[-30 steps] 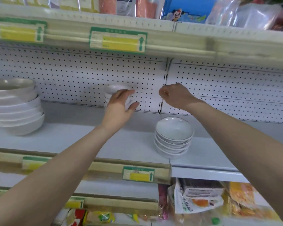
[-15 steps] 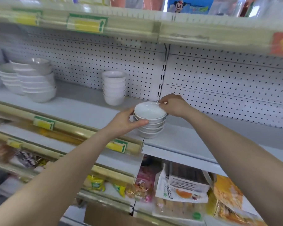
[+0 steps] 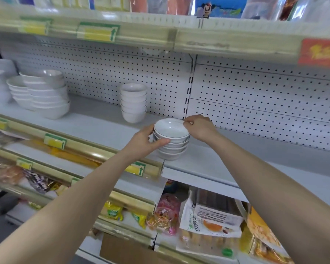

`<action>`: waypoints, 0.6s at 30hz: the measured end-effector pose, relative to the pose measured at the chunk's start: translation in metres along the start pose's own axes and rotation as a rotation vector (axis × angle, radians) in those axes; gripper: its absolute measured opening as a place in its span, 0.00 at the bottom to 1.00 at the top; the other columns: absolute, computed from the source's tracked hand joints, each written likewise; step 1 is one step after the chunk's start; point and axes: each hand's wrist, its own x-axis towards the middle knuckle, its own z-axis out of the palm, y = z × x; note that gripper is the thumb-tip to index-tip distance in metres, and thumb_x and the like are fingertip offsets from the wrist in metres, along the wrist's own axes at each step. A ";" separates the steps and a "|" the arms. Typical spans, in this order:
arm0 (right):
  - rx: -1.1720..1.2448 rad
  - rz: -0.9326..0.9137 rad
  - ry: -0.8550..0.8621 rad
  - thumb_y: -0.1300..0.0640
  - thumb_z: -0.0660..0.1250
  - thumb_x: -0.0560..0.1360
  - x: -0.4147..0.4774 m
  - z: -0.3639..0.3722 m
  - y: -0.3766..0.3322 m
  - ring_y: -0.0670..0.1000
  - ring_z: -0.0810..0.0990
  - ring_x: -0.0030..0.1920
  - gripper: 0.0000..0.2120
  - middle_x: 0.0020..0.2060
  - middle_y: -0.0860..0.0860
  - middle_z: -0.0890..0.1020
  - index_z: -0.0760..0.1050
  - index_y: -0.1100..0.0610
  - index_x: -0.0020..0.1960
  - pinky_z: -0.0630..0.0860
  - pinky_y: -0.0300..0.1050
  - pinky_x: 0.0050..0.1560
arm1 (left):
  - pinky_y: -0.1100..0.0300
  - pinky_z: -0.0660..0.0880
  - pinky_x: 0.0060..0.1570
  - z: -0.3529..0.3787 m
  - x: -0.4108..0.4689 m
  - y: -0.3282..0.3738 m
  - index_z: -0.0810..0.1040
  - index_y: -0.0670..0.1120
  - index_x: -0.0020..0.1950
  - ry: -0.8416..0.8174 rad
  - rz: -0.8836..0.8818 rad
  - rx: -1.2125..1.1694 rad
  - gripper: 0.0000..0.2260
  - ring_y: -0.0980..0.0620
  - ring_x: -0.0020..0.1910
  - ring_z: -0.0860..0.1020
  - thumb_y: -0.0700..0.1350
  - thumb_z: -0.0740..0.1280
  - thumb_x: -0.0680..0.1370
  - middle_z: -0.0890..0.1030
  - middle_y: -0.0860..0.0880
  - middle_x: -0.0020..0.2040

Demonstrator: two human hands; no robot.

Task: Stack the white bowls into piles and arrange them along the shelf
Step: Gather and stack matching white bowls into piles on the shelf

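A pile of shallow white bowls with thin dark rims (image 3: 171,137) stands on the white shelf (image 3: 208,159) near its front edge. My left hand (image 3: 145,139) grips the pile's left side, thumb across the front. My right hand (image 3: 199,126) pinches the top bowl's far right rim. Behind and to the left, a taller pile of small deep white bowls (image 3: 133,101) stands against the pegboard. Further left sits a pile of large white bowls (image 3: 48,94), with more white bowls (image 3: 17,90) beside it.
A pegboard back wall (image 3: 255,96) runs behind the shelf. The upper shelf's edge (image 3: 160,35) with price tags hangs overhead. Packaged snacks (image 3: 208,221) fill the lower shelves. The shelf surface to the right of the held pile is bare.
My left hand left the small deep bowls at the back and came to the shallow pile. Both hands now hold that pile, and the view has swung to the right.
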 end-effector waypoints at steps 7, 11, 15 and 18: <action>-0.025 0.044 -0.011 0.50 0.53 0.81 -0.004 0.001 -0.002 0.56 0.72 0.63 0.17 0.63 0.50 0.77 0.77 0.50 0.63 0.70 0.49 0.63 | 0.57 0.70 0.65 -0.002 -0.002 -0.002 0.69 0.58 0.71 0.006 -0.015 0.005 0.29 0.57 0.64 0.73 0.57 0.73 0.72 0.76 0.58 0.66; 0.002 0.122 -0.113 0.43 0.49 0.80 -0.005 0.001 0.000 0.56 0.76 0.57 0.22 0.45 0.51 0.85 0.78 0.52 0.51 0.71 0.51 0.62 | 0.58 0.69 0.62 -0.001 -0.006 -0.006 0.65 0.56 0.74 -0.040 -0.077 0.137 0.39 0.57 0.64 0.70 0.56 0.78 0.67 0.74 0.57 0.67; 0.091 0.130 -0.178 0.47 0.48 0.83 -0.008 0.000 -0.004 0.54 0.76 0.56 0.23 0.43 0.55 0.87 0.77 0.59 0.58 0.67 0.44 0.51 | 0.58 0.70 0.59 0.008 -0.007 -0.013 0.69 0.54 0.71 -0.060 -0.110 0.205 0.35 0.52 0.65 0.72 0.56 0.78 0.67 0.78 0.52 0.64; 0.083 0.115 -0.175 0.48 0.48 0.83 -0.005 0.000 -0.003 0.54 0.76 0.57 0.24 0.42 0.55 0.86 0.78 0.61 0.56 0.68 0.44 0.51 | 0.57 0.71 0.58 0.008 -0.006 -0.017 0.73 0.55 0.67 -0.050 -0.118 0.204 0.30 0.53 0.64 0.74 0.58 0.77 0.68 0.79 0.53 0.62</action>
